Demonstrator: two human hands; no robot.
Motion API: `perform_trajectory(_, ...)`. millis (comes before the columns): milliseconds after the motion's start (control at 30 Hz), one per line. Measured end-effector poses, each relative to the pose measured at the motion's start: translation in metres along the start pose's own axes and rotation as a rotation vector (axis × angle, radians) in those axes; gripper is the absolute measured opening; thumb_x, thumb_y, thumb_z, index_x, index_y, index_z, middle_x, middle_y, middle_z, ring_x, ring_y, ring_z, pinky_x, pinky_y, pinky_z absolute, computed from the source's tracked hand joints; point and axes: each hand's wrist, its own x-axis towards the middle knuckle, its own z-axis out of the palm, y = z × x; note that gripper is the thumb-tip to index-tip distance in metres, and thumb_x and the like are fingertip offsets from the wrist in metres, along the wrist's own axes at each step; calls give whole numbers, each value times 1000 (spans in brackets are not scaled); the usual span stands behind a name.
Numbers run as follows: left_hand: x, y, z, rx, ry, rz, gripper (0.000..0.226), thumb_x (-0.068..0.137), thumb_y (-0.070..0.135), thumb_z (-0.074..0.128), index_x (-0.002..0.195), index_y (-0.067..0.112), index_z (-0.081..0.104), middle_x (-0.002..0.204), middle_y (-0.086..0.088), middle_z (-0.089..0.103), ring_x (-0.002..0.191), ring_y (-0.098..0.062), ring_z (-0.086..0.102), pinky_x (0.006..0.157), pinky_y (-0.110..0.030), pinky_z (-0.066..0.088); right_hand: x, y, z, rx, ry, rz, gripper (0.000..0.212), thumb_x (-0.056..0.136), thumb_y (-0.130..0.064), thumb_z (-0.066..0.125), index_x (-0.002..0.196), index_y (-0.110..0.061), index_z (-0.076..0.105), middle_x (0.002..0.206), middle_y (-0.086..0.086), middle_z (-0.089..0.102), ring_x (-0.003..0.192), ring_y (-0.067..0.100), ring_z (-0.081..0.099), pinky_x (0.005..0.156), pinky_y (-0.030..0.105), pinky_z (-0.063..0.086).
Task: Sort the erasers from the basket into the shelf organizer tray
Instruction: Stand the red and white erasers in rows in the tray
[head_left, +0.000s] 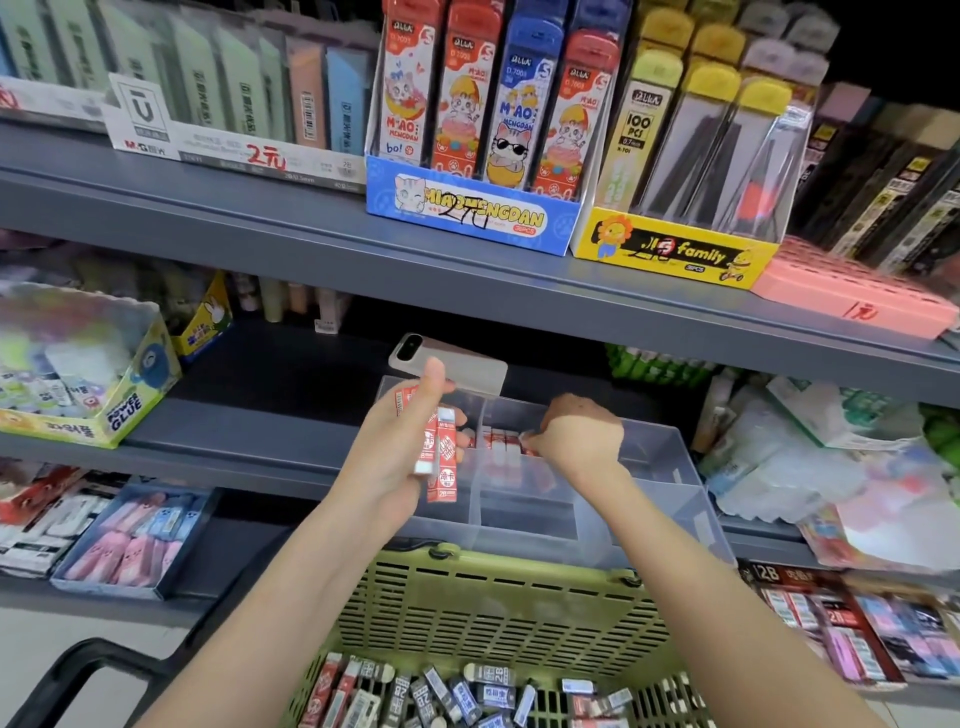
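Red erasers, upright, fill my gripping left hand. Right hand, at their three o'clock, pinches an eraser in the tray.

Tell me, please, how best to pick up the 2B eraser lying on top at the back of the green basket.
I would pinch the 2B eraser across its two long edges near the middle, coming down from above. It lies flat on top, label up, lengthwise left to right. Its ends are hemmed in, and the basket wall stands behind it.
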Motion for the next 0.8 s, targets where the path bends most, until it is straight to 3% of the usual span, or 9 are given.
perform_trajectory(133, 2, -4, 2, 4, 5, -69, 70, 49, 66, 66, 96, 14, 63, 62, -2, 66, 51, -12, 62, 43, -22, 47, 3, -1, -6, -92, -113, 3, 19, 82, -38, 61, 84, -21, 53, 81, -1, 54, 83, 22, 61, 63, 22, 38)
perform_trajectory(267, 1, -7, 2, 29, -12, -56, 78, 43, 70, 66, 97, 15, 63, 62, -1, 66, 52, -12, 63, 45, -23, 48, 7, 2, -10, -114, -243, -7, 8, 82, -24, 59, 86, -18, 57, 74, -4, 54, 74, 20, 55, 64, 23, 39)
perform_trajectory(367, 0, -8, 0, 38, -27, -43, 75, 48, 69, 65, 100, 14, 62, 61, 0, 66, 52, -11, 62, 46, -22, 48, 5, 5, -11, -75, -251, -29, 9, 81, -27, 59, 79, -18, 57, 69, -4, 54, 69, 17, 55, 62, 21, 39)
perform_trajectory(500, -1, -9, -1, 27, -18, -53, 69, 54, 65, 62, 100, 14, 61, 60, 1, 66, 51, -10, 62, 46, -22, 49, 3, 12, -17, -18, -342, -136, 22, 86, -37, 52, 75, -18, 58, 80, -1, 60, 74, 19, 54, 61, 23, 38)
perform_trajectory(567, -2, -9, 1, -1, -10, -73, 64, 58, 62, 62, 99, 14, 62, 60, 0, 66, 52, -11, 63, 46, -22, 49, -1, 17, -19, 16, -367, -174, 26, 90, -35, 46, 83, -16, 63, 93, 1, 64, 83, 21, 56, 69, 26, 43)
perform_trajectory(667, -3, -9, 5, -101, -7, -107, 60, 61, 58, 62, 98, 10, 60, 57, -1, 63, 49, -12, 60, 44, -23, 49, -22, 19, -25, 73, -167, -241, 33, 96, -35, 40, 93, -14, 66, 104, 4, 66, 97, 25, 58, 79, 31, 45)
perform_trajectory(733, -4, -9, 8, -174, -10, -110, 58, 63, 55, 64, 98, 9, 59, 55, -1, 61, 47, -13, 59, 44, -24, 50, -45, 15, -30, 299, -26, -312, 40, 96, -42, 40, 84, -16, 68, 89, 2, 70, 87, 22, 61, 73, 32, 47)
perform_trajectory(800, -5, -11, 9, -210, 2, -99, 54, 63, 53, 65, 96, 10, 60, 56, -1, 62, 48, -13, 60, 46, -25, 51, -77, 6, -40, 644, -39, -368, 45, 86, -58, 43, 74, -22, 68, 75, -3, 70, 70, 10, 60, 64, 28, 46)
